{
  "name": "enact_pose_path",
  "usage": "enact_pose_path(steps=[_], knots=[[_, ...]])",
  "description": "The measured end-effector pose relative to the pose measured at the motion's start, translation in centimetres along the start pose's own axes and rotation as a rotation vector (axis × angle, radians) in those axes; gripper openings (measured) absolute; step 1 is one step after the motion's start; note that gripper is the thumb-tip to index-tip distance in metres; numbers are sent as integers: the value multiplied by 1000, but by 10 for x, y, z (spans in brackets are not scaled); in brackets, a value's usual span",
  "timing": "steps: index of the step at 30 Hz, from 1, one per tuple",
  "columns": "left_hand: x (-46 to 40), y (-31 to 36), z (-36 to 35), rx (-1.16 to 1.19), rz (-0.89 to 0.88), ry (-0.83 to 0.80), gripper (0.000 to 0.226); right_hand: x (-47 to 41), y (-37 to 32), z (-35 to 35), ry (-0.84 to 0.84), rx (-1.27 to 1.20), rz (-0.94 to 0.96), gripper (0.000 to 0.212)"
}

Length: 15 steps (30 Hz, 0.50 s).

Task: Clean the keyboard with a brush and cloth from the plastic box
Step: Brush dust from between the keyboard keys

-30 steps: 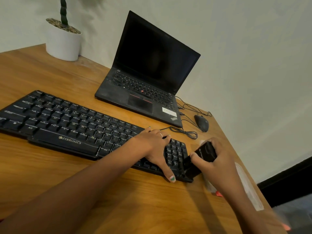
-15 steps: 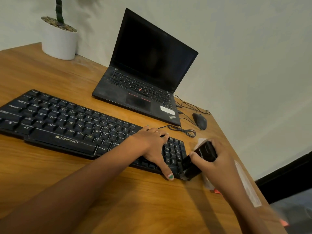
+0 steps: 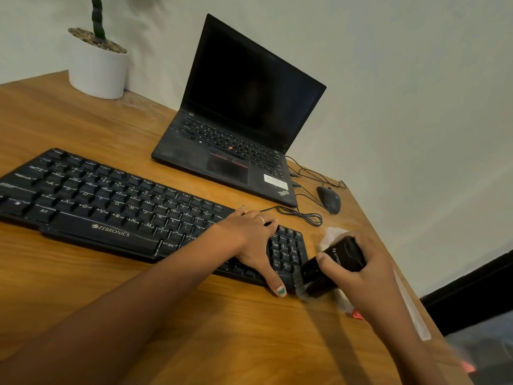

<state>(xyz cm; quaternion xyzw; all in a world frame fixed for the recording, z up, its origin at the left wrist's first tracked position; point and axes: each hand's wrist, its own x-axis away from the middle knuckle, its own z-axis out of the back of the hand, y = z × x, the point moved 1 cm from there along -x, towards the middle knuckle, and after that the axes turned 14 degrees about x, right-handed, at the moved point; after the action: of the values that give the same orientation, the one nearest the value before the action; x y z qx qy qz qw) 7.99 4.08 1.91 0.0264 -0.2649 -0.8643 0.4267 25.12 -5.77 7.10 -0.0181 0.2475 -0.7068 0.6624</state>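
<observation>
Wooden counter point(image 3: 194, 315) carries, at its far left corner, a white pot point(image 3: 97, 69) with a green stem standing against the pale wall. Near it to the right lies a long black keyboard point(image 3: 111, 207), running from the left edge towards the right side of the counter. Beyond its middle an open black laptop point(image 3: 238, 140) sits with a dark screen. A person's left hand point(image 3: 249, 234) rests on the right part of the keyboard, its grip spread: fingers straight over the far edge, thumb stretched along the near edge, a ring on one finger. Just right of the laptop a black mouse point(image 3: 329, 200) lies with thin cables point(image 3: 302, 215) looped between it and the keyboard. At the keyboard's near right corner the right hand point(image 3: 361, 276) holds a black brush point(image 3: 333, 265), grip curled round its body, thumb on top. The bristles point down and left and meet the keyboard's corner. Under this hand a pale, partly hidden thing point(image 3: 333, 234) shows on the counter; what it is cannot be told. A clear flat strip point(image 3: 410, 309) lies along the counter's right edge.
</observation>
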Motion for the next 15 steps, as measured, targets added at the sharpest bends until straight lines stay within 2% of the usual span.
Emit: enact_pose_path(steps=[2, 5, 7, 15], knots=[[0, 0, 0, 1, 2, -1, 131, 2, -2, -3, -15, 8, 10, 21], [0, 1, 0, 0, 2, 0, 130, -1, -2, -1, 47, 2, 19, 21], [0, 1, 0, -4, 2, 1, 130, -1, -4, -2, 18, -48, 2, 21], [-1, 1, 1, 5, 6, -1, 130, -6, -5, -7, 43, 6, 20, 24]])
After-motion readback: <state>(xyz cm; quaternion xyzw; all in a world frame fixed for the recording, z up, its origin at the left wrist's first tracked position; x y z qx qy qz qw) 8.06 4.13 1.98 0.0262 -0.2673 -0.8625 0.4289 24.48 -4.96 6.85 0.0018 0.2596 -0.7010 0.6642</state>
